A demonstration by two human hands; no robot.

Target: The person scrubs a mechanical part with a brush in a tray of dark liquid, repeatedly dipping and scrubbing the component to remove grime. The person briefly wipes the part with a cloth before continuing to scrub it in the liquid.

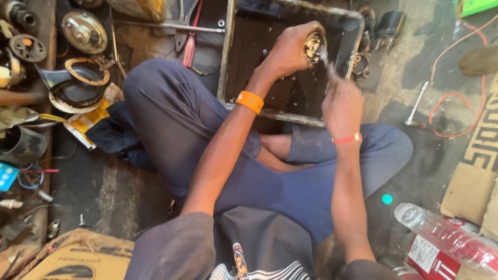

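Now left hand grips round part over tray

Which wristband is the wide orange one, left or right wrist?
The left wrist's band: broad and orange. The right wrist's band is a thin red-orange strap.

Repair workshop: grimy concrete floor, scattered metal parts, pliers, oily wash tray, loose wires.

Round metal part, brassy and grimy, held above the dark metal tray. Thin brush-like tool, tilted, its tip touching the part's face; detail blurred.
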